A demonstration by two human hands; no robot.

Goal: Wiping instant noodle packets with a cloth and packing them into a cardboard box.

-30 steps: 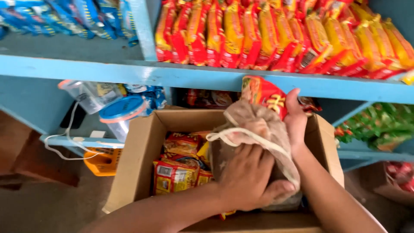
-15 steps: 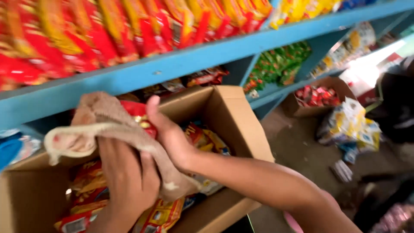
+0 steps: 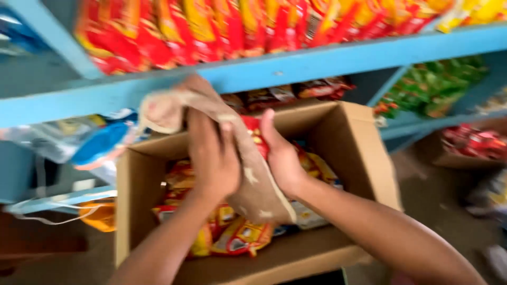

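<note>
- Lifted higher since a moment ago, the burlap sack (image 3: 248, 163) now hangs above the cardboard box (image 3: 364, 158).
- Left hand (image 3: 214, 158) and right hand (image 3: 280, 158) clamp it between them, apparently steadying a red packet (image 3: 256, 138) inside.
- Beneath the grip, snack packets (image 3: 237, 232) fill the box.

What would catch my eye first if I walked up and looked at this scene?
Most likely the brown cloth sack held up in the middle over an open cardboard box, gripped by the left hand and the right hand, with a red packet showing between them. Next, the row of red and yellow snack packets on the blue shelf above, and more packets inside the box.
</note>
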